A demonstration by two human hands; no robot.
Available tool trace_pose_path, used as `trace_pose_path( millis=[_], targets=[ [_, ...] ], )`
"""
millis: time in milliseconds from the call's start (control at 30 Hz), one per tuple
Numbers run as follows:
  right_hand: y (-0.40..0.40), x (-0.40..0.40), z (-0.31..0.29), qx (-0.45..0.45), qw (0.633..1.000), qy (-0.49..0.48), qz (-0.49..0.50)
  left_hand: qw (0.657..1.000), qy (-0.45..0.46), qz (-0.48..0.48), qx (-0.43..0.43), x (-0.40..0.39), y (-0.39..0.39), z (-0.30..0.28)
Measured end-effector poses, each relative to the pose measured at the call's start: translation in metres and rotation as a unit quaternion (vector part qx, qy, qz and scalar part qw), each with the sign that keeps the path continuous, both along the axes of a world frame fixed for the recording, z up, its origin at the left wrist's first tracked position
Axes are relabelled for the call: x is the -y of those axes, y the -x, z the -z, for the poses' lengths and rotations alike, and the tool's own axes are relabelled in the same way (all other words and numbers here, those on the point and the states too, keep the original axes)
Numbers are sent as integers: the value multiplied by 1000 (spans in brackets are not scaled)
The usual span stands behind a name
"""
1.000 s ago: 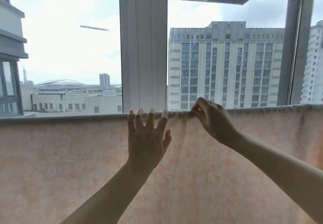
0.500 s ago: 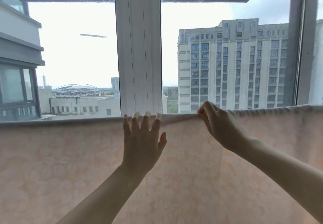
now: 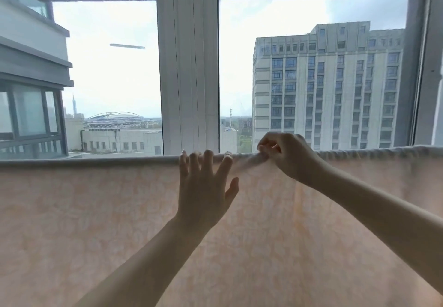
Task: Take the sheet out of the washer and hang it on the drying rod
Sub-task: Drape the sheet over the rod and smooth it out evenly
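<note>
**Sheet draped over the rod**

The peach sheet point(image 3: 96, 210) hangs over the rod point(image 3: 84, 159) across the window point(image 3: 112, 79). The right hand point(image 3: 286, 154) pinches its bunched top fold, fingers clamped on cloth. The left hand point(image 3: 203, 189) lies flat against it, fingers point(image 3: 208, 160) spread, tips at the rod.

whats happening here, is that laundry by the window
Yes. A person is hanging a pale peach sheet over a drying rod in front of a window. The sheet already drapes across the whole view. The left hand lies flat against it with fingers straight, fingertips at the rod. The right hand pinches the bunched top edge, where the fabric is gathered into wrinkles on the right.
</note>
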State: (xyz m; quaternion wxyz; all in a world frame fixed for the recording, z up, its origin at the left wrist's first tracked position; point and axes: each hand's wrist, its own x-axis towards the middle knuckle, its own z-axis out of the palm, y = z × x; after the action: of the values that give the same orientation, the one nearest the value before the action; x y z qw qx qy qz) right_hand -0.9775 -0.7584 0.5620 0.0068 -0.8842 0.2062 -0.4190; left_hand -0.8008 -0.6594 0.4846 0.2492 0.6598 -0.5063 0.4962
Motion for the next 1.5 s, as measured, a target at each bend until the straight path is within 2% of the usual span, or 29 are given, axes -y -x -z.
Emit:
trace_pose_path(
  millis=[100, 400, 667, 967, 1133, 1300, 1500],
  targets=[
    [-4, 4, -11, -66, 998, -9, -6, 1000, -3, -6, 3, -3, -7, 3],
    [-8, 13, 1, 67, 997, 35, 32, 999, -20, -11, -23, 1, 16, -6],
    [22, 19, 12, 47, 998, 45, -15, 1000, -3, 5, -19, 23, 49, 3],
    [72, 45, 28, 52, 995, 73, 39, 999, -20, -35, -2, 22, 28, 2],
    [59, 43, 25, 16, 994, 98, 35, 999, -17, -40, -3, 21, 31, 2],
    [49, 38, 24, 50, 994, 93, -6, 998, -33, -53, 1, 15, 27, -1],
    [49, 38, 11, 68, 993, 100, 15, 998, -38, -54, 16, 8, 28, -3]
  ],
)
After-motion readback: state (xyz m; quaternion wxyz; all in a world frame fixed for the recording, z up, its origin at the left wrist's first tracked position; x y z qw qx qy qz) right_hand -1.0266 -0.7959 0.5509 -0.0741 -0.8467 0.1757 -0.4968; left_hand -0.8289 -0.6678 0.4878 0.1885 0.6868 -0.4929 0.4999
